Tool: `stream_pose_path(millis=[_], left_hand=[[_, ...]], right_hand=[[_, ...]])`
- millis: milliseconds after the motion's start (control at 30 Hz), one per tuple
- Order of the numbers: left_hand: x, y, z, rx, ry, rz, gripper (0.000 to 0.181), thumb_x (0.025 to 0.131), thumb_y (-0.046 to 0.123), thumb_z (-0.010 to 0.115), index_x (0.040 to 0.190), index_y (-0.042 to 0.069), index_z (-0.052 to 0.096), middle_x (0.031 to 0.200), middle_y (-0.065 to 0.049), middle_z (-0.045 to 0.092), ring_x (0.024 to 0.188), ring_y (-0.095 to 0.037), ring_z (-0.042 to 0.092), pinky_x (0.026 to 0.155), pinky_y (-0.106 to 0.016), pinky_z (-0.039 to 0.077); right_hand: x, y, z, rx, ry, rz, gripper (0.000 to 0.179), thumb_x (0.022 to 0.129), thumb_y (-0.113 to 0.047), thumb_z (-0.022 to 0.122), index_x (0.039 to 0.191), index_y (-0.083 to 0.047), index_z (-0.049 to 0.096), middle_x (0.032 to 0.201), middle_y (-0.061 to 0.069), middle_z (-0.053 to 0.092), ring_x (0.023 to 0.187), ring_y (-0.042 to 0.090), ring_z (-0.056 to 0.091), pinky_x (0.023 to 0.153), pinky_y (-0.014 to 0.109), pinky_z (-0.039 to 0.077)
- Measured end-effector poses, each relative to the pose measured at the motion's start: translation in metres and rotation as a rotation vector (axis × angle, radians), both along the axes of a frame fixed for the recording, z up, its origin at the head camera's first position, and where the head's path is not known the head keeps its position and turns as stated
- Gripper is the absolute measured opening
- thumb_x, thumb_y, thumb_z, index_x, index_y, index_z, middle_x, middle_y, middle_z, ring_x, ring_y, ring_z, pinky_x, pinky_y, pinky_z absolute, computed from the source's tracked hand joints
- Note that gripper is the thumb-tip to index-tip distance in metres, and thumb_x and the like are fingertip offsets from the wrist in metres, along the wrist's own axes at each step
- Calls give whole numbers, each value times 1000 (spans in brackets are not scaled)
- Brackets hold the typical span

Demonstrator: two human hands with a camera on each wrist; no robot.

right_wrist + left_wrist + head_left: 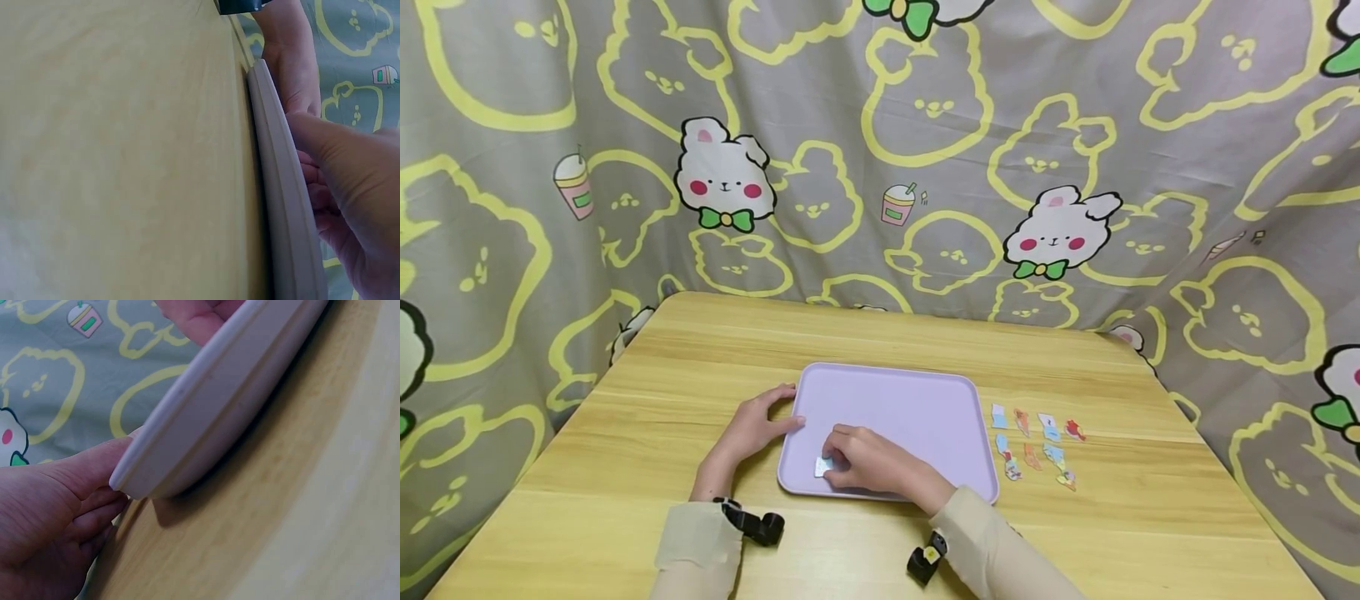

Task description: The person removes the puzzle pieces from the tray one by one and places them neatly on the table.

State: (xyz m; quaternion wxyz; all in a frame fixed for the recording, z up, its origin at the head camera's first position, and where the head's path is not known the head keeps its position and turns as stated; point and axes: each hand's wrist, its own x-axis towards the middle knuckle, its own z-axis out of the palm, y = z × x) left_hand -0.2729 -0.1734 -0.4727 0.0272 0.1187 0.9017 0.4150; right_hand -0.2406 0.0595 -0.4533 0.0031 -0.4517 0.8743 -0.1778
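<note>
A lavender tray [895, 400] lies on the wooden table. At its left edge, my left hand [754, 429] holds the rim, the thumb over the inside and the other fingers along the outside. The left wrist view shows that hand [56, 506] at the tray's corner [187, 425]. My right hand [868, 460] is over the tray's front left part, pinching a small pale blue and white puzzle piece [822, 467] close to the tray surface. In the right wrist view, the tray wall [284, 187] hides the piece and the fingertips of my right hand [362, 194].
Right of the tray, several small colourful cut-out pieces lie in two loose rows, among them a red one [1075, 430] and an orange one [1032, 456]. The wooden table [730, 333] reaches back to a grey patterned curtain [835, 167].
</note>
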Motion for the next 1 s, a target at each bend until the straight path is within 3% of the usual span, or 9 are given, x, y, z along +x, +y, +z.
stream_pose_path(millis=[433,1000], left_hand=[[0,1,0,0,-7,3,57,91,27,70,139,3,52,149,-22,46,141,-45,36,119,-60,29],[0,2,1,-2,-40,15,57,91,29,69,140,5,52,151,-21,44,144,-43,33,120,-58,27]], right_hand=[[-1,9,-3,-261,-18,26,19,84,-16,74,98,-8,65,83,2,61,74,5,53,68,5,45],[-3,27,-10,-336,2,-16,19,81,-13,77,94,-9,64,80,1,60,73,6,52,64,7,46]])
